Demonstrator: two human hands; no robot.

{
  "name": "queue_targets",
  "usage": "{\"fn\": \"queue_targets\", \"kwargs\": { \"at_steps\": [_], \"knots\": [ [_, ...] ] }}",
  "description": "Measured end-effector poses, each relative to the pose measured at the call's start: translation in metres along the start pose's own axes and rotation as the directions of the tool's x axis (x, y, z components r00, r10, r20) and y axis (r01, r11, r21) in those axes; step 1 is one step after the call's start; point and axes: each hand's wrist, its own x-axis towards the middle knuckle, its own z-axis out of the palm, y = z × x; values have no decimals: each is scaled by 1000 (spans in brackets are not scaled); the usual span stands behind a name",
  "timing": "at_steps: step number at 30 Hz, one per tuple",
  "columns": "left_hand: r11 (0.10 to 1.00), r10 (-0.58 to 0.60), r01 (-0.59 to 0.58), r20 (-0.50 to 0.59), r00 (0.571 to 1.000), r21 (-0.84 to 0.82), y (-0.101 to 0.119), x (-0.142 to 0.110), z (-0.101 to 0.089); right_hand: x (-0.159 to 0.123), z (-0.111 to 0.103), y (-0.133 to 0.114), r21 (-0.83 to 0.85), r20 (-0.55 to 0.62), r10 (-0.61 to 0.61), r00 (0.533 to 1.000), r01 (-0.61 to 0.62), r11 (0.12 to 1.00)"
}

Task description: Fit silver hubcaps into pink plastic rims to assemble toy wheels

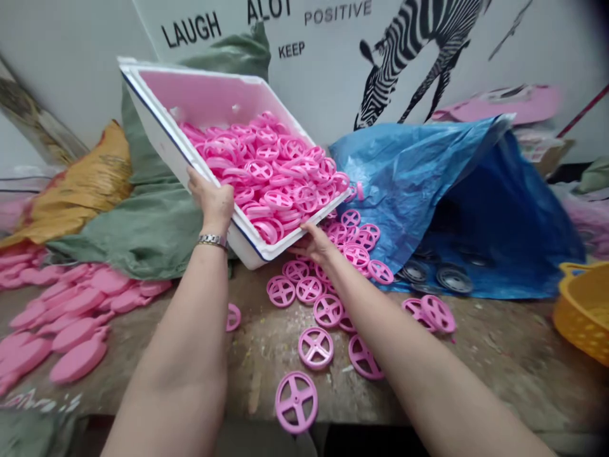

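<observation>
A white foam box [176, 136] with a dark blue edge line hangs tilted above the table, its right corner lowest. Many pink plastic wheels [259, 170] with cross spokes fill it. My left hand [212, 198] grips the box's near left side, fingers over the rim. Under the lower right corner, my right hand [314, 242] holds the box from below, thumb at the rim. More pink wheels [316, 348] lie scattered on the table beneath and in front of the box, some around my right forearm.
Flat pink round pieces [78, 362] are heaped at the left. Behind them lie a green sack [143, 222] and a yellow sack [102, 165]. A blue sack [399, 184] gapes at the right with dark wheels [454, 278] at its mouth. A yellow basket [578, 311] stands far right.
</observation>
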Motion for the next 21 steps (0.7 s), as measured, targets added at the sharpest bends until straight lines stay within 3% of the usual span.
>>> {"fn": "queue_targets", "kwargs": {
  "at_steps": [4,7,13,16,19,21],
  "knots": [
    [998,58,-54,-114,992,39,19,-24,3,-16,-8,0,-79,-33,5,999,-8,997],
    [997,39,-34,-80,996,71,31,-38,2,-34,-13,-5,-215,-67,18,998,-32,976],
    [999,42,-40,-61,997,27,31,-37,-2,-98,-35,-26,-619,-77,3,997,-50,783],
    [998,56,-54,-57,997,29,31,-38,-3,-139,-48,-31,-862,-49,-164,985,41,505],
    [996,69,-65,-63,996,52,35,-45,-2,-182,-45,-19,-967,251,-277,928,254,-22],
    [995,78,-73,-81,994,63,37,-49,-1,-212,-33,-2,-878,477,-212,853,452,-156]
  ]
}}
